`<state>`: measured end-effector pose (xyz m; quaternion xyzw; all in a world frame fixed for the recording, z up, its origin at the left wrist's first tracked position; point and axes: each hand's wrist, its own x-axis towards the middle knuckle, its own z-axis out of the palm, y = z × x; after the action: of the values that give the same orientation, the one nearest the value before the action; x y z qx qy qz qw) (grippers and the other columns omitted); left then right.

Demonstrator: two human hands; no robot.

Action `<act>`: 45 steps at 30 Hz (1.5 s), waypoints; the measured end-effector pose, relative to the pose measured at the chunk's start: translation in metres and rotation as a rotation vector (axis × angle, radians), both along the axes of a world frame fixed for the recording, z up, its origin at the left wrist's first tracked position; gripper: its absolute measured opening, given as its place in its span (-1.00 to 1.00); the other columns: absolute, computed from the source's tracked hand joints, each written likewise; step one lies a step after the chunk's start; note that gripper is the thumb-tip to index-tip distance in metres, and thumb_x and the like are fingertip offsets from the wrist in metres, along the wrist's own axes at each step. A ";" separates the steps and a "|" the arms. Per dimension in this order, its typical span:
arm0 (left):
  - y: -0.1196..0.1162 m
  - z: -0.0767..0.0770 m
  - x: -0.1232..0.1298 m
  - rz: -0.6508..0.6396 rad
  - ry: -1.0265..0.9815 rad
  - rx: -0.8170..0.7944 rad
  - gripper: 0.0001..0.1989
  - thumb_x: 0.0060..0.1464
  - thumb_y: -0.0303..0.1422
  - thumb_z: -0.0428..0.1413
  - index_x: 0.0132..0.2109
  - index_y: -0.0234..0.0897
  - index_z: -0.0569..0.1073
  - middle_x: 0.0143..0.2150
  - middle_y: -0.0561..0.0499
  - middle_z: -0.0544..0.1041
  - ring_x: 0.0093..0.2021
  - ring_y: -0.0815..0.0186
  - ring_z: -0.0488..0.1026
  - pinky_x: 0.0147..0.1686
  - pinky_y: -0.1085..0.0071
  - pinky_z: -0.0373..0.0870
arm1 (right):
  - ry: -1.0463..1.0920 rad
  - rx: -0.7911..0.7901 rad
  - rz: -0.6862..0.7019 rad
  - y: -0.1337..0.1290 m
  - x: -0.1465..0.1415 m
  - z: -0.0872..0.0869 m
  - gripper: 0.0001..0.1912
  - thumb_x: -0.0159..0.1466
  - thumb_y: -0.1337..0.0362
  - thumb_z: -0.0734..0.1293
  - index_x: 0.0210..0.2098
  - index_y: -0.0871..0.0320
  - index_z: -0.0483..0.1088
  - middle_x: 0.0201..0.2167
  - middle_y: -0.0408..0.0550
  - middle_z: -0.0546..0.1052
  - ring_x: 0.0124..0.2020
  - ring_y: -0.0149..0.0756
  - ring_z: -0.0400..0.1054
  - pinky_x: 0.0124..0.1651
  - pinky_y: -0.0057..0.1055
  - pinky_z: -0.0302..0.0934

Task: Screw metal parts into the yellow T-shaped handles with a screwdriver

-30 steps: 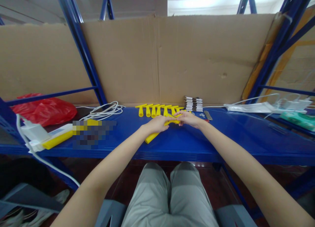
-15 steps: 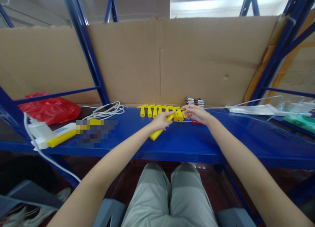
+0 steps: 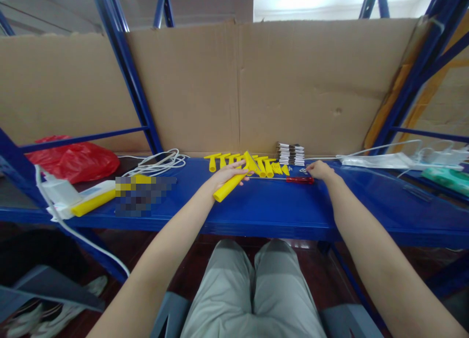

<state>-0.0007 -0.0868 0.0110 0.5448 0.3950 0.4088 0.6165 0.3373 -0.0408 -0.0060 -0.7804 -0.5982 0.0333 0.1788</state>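
Observation:
A yellow T-shaped plastic scraper (image 3: 229, 187) lies in my left hand (image 3: 229, 174), whose fingers wrap round its handle; the wide head points away from me. On the blue shelf top, my right hand (image 3: 319, 170) has its fingertips pinched together beside some tiny pale pieces (image 3: 303, 170), too small to name. Whatever those fingertips hold, if anything, is hidden. Just in front of them rests a screwdriver with a red handle (image 3: 299, 180). Behind the held piece stretches a row of similar yellow scrapers (image 3: 212, 163), and small flat yellow parts (image 3: 280, 169) lie at its right end.
Stacked white-and-dark strips (image 3: 291, 155) stand against the cardboard wall (image 3: 293, 89). To the left are a coiled white cable (image 3: 161, 163), a red plastic bag (image 3: 78, 159) and a power strip (image 3: 95, 194). A white packet (image 3: 375, 160) lies at the right. Blue posts (image 3: 128, 74) frame the shelf.
My right hand has moved right, away from the yellow parts to the tiny pieces, uncovering the screwdriver. My left hand has shifted slightly left and turned the scraper so its head shows.

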 end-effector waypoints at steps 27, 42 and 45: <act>0.002 -0.020 0.012 -0.183 0.006 -0.098 -0.22 0.06 -0.58 0.17 0.37 -0.27 0.05 -0.06 -0.25 0.58 -0.38 0.34 0.58 -0.58 0.61 0.41 | -0.047 -0.020 0.067 0.021 0.021 -0.020 -0.90 0.09 0.24 0.36 -0.42 0.08 0.53 -0.43 -0.02 0.58 -0.28 -0.16 0.47 -0.17 -0.26 0.30; -0.001 -0.023 0.017 -0.237 0.010 -0.052 -0.30 0.08 -0.58 0.13 0.34 -0.28 0.11 0.01 -0.32 0.54 -0.34 0.28 0.60 -0.56 0.59 0.43 | -0.069 -0.016 0.156 0.040 0.039 -0.032 -0.77 0.10 0.07 0.38 -0.38 0.06 0.57 -0.32 0.01 0.60 -0.17 -0.14 0.47 -0.07 -0.31 0.31; -0.001 -0.023 0.017 -0.237 -0.003 -0.061 -0.31 0.08 -0.59 0.13 0.33 -0.28 0.12 -0.01 -0.30 0.55 -0.34 0.28 0.60 -0.55 0.59 0.44 | -0.055 -0.007 0.157 0.038 0.037 -0.032 -0.76 0.10 0.07 0.37 -0.41 0.09 0.57 -0.36 0.01 0.60 -0.20 -0.15 0.48 -0.09 -0.33 0.31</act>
<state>0.0166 -0.0882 -0.0122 0.5681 0.3392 0.3215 0.6774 0.3747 -0.0028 -0.0379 -0.7325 -0.6621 0.0278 0.1561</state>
